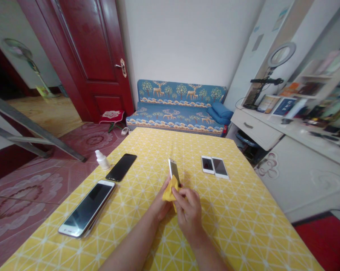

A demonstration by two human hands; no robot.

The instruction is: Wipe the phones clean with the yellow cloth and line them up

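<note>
On the yellow-patterned bench [158, 145], from the left: one silver-framed phone [86, 208], one white dropper bottle [102, 160], one black phone [121, 167]. The left hand [159, 201] grips a third phone [174, 171] upright in its fingers; the right hand [188, 210] pinches one yellow cloth [170, 192] against that phone. Two white phones [214, 167] lie side by side, touching.

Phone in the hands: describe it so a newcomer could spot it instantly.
On the yellow patterned tablecloth, four phones lie flat. The fifth, a pale-edged smartphone, is the only one lifted up, held in the left hand while the right hand pinches a yellow cloth against it.
</note>
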